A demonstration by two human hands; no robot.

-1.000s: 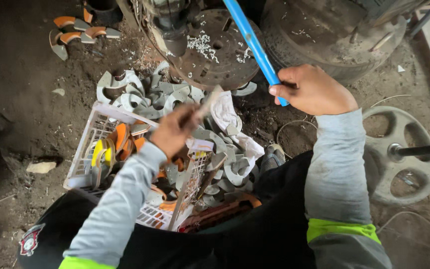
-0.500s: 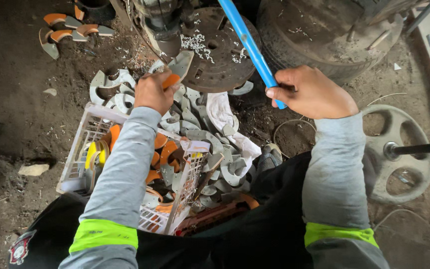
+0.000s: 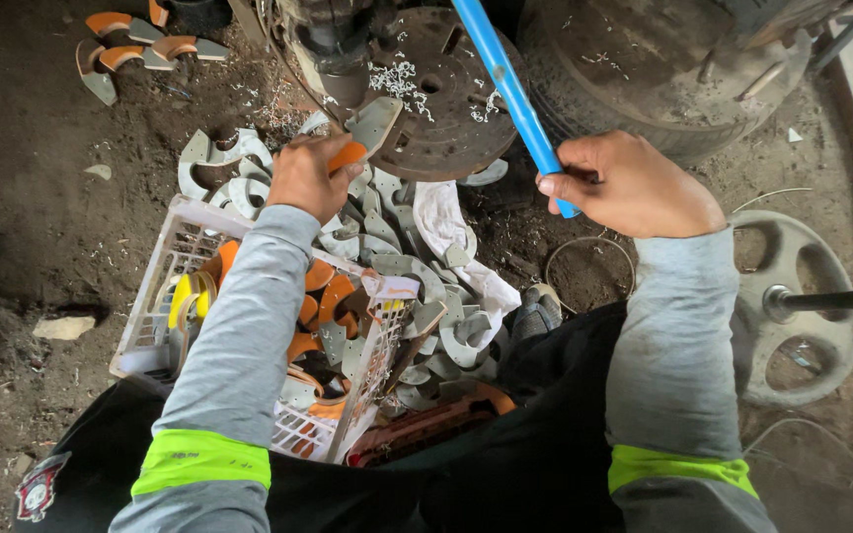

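My left hand [image 3: 306,178] grips a curved grey piece with an orange inner face [image 3: 367,128] and holds it up against the round metal machine table [image 3: 436,99], under the spindle [image 3: 333,49]. My right hand [image 3: 634,188] is closed around a blue lever handle [image 3: 501,74] that slants up to the left. Below my left arm stands a white plastic crate [image 3: 165,286] with several more curved orange and grey pieces in it.
A heap of curved grey pieces [image 3: 417,286] and a white rag [image 3: 446,222] lie on the dirt floor beside the crate. A few more pieces [image 3: 140,44] lie top left. A spoked metal wheel on a rod [image 3: 792,296] sits at right, a tyre [image 3: 663,69] behind.
My left hand has lifted a curved piece from above the crate up to the machine table. My right hand has stayed on the blue handle.
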